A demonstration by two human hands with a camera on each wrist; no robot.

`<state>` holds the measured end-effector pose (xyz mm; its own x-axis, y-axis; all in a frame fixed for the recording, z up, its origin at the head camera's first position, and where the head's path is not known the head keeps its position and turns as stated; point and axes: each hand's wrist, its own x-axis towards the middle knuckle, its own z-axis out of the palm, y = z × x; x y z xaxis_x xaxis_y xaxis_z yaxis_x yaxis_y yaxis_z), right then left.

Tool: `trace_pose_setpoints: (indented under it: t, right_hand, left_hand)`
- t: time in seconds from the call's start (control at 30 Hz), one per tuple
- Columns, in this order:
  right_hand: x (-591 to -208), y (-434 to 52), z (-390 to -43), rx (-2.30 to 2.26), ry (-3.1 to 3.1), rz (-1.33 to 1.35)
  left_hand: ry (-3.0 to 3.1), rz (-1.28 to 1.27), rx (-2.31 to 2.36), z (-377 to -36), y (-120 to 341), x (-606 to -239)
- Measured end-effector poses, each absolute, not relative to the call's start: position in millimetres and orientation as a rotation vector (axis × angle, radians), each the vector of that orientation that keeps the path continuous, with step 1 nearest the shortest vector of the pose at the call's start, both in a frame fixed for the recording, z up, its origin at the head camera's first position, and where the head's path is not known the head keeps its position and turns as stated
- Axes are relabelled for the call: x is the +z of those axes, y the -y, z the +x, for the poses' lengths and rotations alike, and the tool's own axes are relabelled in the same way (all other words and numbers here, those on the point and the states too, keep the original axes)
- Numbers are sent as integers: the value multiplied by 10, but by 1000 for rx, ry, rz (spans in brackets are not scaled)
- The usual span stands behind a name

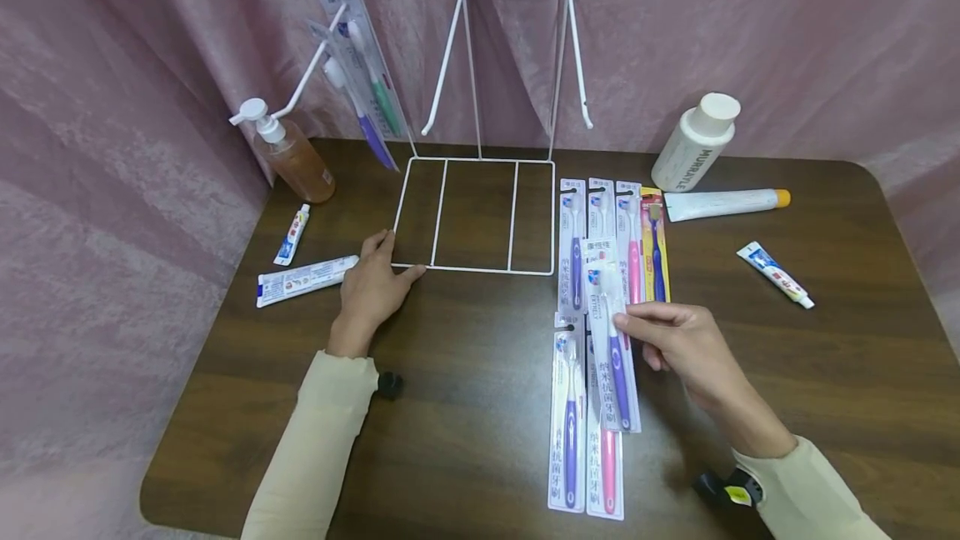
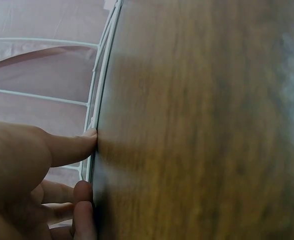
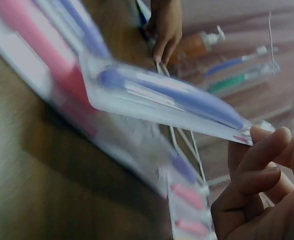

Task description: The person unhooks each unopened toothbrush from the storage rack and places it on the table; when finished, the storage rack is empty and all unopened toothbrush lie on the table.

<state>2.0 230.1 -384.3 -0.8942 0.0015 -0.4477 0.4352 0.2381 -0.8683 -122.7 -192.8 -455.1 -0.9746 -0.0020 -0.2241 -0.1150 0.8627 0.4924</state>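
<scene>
Wire rack (image 1: 476, 215) sits mid-surface (image 1: 480, 407) at the back, w/ pump bottle (image 1: 294, 158) and two tubes (image 1: 303, 280) to its left. Toothbrush packs (image 1: 611, 240) lie in a row just right of rack, more packs (image 1: 585, 432) in front of them. Capped bottle (image 1: 696, 144) and two more tubes (image 1: 726, 203) are farther right.

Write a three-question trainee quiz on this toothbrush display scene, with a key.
1. True or false: the left hand rests on the white wire rack.
2. What does the right hand pinch?
3. The pump bottle stands: A) left of the rack, B) right of it.

Key:
1. True; its fingers touch the frame's corner.
2. A packaged purple toothbrush, lifted at its upper end.
3. A.
</scene>
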Motion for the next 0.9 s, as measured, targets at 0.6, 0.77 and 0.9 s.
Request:
trace_pose_setpoints:
  t: [0.6,0.77,0.9]
  right_hand:
    - [-4231,-2633,501,-1521,-2092,688]
    - [-4235,-2594,575,-1431,-2168,667]
    - [-4216,-2549,628,-1306,-2236,635]
  left_hand:
    - [-2815,-101,755,-1260,1916,-4610]
    - [-2818,-110,744,-1254,1927,-4590]
    - [-2817,-105,739,-1247,1935,-4573]
